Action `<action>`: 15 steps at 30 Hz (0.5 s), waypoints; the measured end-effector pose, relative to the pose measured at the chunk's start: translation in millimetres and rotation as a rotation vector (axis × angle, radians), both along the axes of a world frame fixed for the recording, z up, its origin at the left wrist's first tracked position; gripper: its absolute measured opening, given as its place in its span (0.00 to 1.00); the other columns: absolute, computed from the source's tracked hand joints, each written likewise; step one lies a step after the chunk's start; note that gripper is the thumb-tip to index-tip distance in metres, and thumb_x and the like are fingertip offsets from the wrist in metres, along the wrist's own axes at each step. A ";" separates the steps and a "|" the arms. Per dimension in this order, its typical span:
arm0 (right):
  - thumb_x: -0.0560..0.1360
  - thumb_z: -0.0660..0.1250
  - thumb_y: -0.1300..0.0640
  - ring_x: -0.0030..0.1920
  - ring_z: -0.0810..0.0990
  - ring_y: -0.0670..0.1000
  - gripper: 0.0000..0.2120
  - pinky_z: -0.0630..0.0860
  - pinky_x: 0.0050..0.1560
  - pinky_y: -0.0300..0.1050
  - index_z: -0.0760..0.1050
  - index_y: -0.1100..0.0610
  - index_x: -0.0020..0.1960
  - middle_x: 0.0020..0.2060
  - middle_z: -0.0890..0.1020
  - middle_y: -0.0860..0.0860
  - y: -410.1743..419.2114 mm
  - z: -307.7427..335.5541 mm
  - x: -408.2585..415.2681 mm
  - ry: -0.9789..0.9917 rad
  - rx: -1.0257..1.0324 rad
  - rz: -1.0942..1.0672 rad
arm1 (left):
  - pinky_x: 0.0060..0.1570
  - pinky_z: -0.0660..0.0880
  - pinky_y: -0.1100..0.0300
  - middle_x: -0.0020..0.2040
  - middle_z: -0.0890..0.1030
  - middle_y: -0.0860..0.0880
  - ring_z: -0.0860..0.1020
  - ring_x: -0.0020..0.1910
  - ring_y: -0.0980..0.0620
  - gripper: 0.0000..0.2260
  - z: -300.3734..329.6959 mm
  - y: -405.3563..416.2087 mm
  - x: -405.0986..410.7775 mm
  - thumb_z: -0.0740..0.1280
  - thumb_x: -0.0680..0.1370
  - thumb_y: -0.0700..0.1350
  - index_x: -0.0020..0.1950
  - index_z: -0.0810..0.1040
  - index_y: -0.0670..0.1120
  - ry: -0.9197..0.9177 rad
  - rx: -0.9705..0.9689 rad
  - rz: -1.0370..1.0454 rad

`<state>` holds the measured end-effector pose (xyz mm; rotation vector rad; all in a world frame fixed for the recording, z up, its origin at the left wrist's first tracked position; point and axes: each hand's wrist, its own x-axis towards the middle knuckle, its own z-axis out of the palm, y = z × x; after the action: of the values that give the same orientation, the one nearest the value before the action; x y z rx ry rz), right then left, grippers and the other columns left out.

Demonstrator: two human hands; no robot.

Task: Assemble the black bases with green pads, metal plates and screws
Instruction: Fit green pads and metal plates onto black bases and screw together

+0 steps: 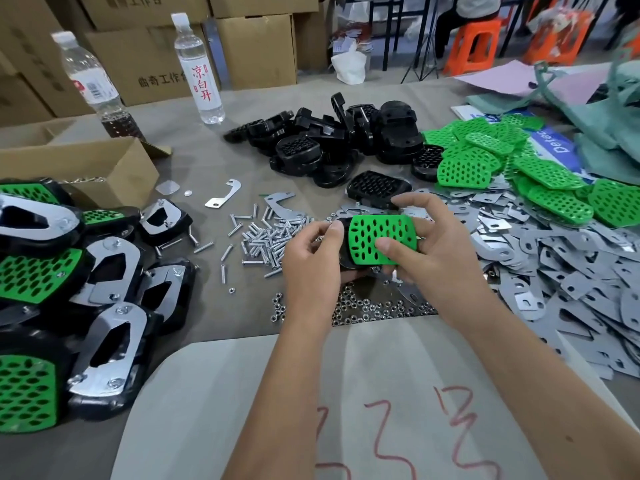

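1. The grey table (214,317) carries part piles within reach.
2. At centre frame, the left hand (313,258) grips an oval black plastic base (341,252), steadying it.
3. The right hand (420,242) pinches a perforated green pad (381,233) onto it, likely seating it.

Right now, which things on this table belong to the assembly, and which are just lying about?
Job: green pad on black base in both hands, screws, nuts, metal plates, spare bases, spare pads.
Idle: water bottles, cardboard box.
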<state>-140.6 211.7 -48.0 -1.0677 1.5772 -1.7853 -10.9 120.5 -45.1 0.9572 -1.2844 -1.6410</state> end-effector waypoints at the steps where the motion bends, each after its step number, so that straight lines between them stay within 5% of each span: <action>1: 0.76 0.76 0.65 0.36 0.87 0.57 0.18 0.79 0.29 0.42 0.74 0.53 0.61 0.46 0.88 0.54 -1.6 0.7 0.8 0.009 0.004 -0.007 | 0.38 0.85 0.48 0.40 0.85 0.50 0.86 0.41 0.50 0.09 0.3 0.9 0.7 0.67 0.83 0.45 0.47 0.84 0.43 0.001 -0.005 -0.004; 8: 0.75 0.77 0.63 0.32 0.85 0.47 0.17 0.78 0.29 0.37 0.80 0.50 0.60 0.49 0.85 0.51 -3.4 -1.2 1.4 0.103 0.031 -0.077 | 0.36 0.84 0.52 0.39 0.87 0.51 0.86 0.40 0.50 0.14 0.5 2.2 1.4 0.68 0.83 0.42 0.40 0.88 0.52 0.023 -0.008 0.017; 13: 0.76 0.77 0.62 0.32 0.81 0.51 0.17 0.79 0.32 0.51 0.81 0.46 0.60 0.50 0.85 0.51 -0.8 -2.5 -6.7 0.073 0.080 -0.005 | 0.35 0.84 0.52 0.42 0.88 0.44 0.87 0.40 0.45 0.13 0.0 2.7 2.4 0.66 0.84 0.42 0.45 0.87 0.45 0.055 0.020 0.015; 15: 0.75 0.77 0.63 0.32 0.81 0.49 0.18 0.78 0.31 0.48 0.81 0.47 0.61 0.49 0.85 0.50 -2.3 -3.7 -4.2 0.054 0.071 -0.028 | 0.34 0.84 0.52 0.42 0.88 0.43 0.87 0.40 0.45 0.13 -0.3 2.3 3.0 0.66 0.84 0.42 0.45 0.87 0.45 0.054 0.019 0.010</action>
<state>-144.8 209.3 -51.7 -1.0743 1.6824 -1.7183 -7.9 122.8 -45.5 0.9239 -1.2275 -1.6629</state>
